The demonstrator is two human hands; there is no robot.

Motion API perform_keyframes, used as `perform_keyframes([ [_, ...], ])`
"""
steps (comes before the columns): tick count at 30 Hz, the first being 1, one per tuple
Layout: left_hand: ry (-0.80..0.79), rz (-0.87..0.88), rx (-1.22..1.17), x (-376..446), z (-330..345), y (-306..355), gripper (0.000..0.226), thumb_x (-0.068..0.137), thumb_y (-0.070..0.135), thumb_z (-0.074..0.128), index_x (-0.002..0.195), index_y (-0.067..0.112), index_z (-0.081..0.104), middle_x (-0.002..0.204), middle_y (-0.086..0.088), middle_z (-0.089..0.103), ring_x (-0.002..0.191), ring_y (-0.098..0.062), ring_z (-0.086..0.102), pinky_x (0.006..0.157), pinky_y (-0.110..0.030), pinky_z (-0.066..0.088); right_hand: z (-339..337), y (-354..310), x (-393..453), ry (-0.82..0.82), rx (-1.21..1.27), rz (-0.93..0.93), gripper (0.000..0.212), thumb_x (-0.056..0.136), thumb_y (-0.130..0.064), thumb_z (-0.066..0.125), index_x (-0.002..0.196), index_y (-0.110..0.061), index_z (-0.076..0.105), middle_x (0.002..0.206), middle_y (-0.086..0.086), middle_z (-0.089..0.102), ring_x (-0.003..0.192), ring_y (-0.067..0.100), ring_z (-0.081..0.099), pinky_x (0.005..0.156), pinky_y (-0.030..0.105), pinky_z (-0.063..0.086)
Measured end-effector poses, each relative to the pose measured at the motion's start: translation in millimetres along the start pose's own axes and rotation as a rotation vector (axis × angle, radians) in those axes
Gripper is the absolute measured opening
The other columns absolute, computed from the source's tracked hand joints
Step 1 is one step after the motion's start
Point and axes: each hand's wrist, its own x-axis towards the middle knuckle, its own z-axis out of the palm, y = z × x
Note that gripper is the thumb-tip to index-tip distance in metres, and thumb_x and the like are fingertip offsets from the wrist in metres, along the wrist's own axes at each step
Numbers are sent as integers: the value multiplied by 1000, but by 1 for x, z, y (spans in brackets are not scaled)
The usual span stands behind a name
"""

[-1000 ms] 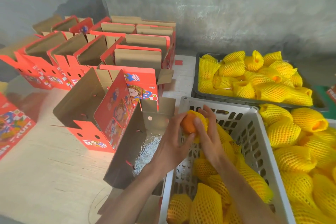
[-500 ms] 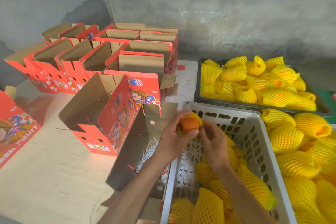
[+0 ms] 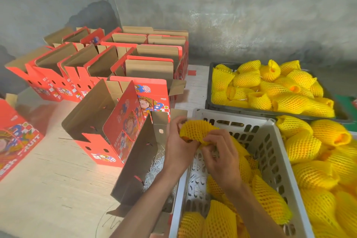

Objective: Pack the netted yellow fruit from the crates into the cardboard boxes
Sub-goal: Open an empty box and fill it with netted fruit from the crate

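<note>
While both the left hand (image 3: pixel 178 148) and right hand (image 3: pixel 219 155) grip the netted fruit (image 3: pixel 197 131) above the grey crate (image 3: pixel 274 152), its soft, springy sleeve probably cushions best when cupped round the middle.

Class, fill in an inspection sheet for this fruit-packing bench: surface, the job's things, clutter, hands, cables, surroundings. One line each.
Surface: pale wooden tabletop, bare in front.
Job's things: netted fruit held over the grey crate; more netted fruit in that crate, in the black crate and on the right; open box with shredded paper beside the grey crate.
Clutter: rows of open red boxes behind; printed box at left edge.
Hands: left hand and right hand both grip the fruit's net.
Cables: nothing seen.
Surroundings: grey concrete wall.
</note>
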Motion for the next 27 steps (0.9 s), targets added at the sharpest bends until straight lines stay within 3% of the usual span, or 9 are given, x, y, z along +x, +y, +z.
perform_keyframes([
  [4,-7,-163,90,1,2,-1,31,71,28,63,102,33,62,110,1,50,82,4,60,60,-10,45,5,-4,-2,-56,-55,176,30,82,3,70,105,-11,57,106,1,54,88,12,53,65,26,51],
  [7,-2,-242,45,1,2,-4,29,75,26,52,104,27,60,106,1,56,81,1,60,57,-6,42,4,-1,-4,-182,-124,325,33,89,-22,73,117,-16,56,112,-6,52,80,4,52,55,26,51],
  [9,19,-277,-38,7,-2,-3,28,85,15,47,108,25,61,89,7,68,73,2,62,55,-5,42,2,3,-6,-276,-112,347,32,93,-26,70,121,-21,55,115,-9,52,79,3,56,57,30,55],
  [12,66,-386,-133,17,-5,-1,33,97,8,40,116,17,65,90,-1,73,85,-21,68,79,-30,59,4,0,-5,-266,-5,326,39,92,-13,73,127,-14,59,120,-4,53,89,8,60,68,34,60],
  [15,68,-587,-441,19,-5,2,31,101,12,42,122,3,63,95,-19,69,83,-31,70,71,-44,63,7,-5,-1,-158,12,224,34,89,-5,76,122,-6,65,116,2,57,92,8,60,72,28,59],
  [19,-44,-738,-746,19,-12,12,28,106,13,43,117,-1,65,97,-20,71,82,-30,72,65,-43,65,6,-7,-1,-50,2,19,12,93,-5,71,103,-2,67,99,7,62,82,7,58,68,21,55],
  [23,-263,-678,-876,18,-23,20,24,105,17,41,98,7,62,84,-12,64,72,-23,66,61,-35,58,7,-10,-4,-95,-11,-78,8,94,-6,70,99,0,71,97,7,64,80,13,62,62,28,56],
  [25,-367,-623,-954,18,-33,22,19,101,17,46,108,7,61,96,-14,63,84,-24,64,69,-37,58,8,-11,-5,-108,16,-41,10,96,-8,69,101,0,71,100,7,64,81,14,62,63,29,56],
  [27,-459,-590,-989,19,-42,20,34,92,8,54,125,0,57,113,-21,63,97,-29,65,77,-39,58,8,-13,-4,-106,44,14,12,98,-10,68,104,0,69,102,7,62,83,12,60,66,28,55],
])
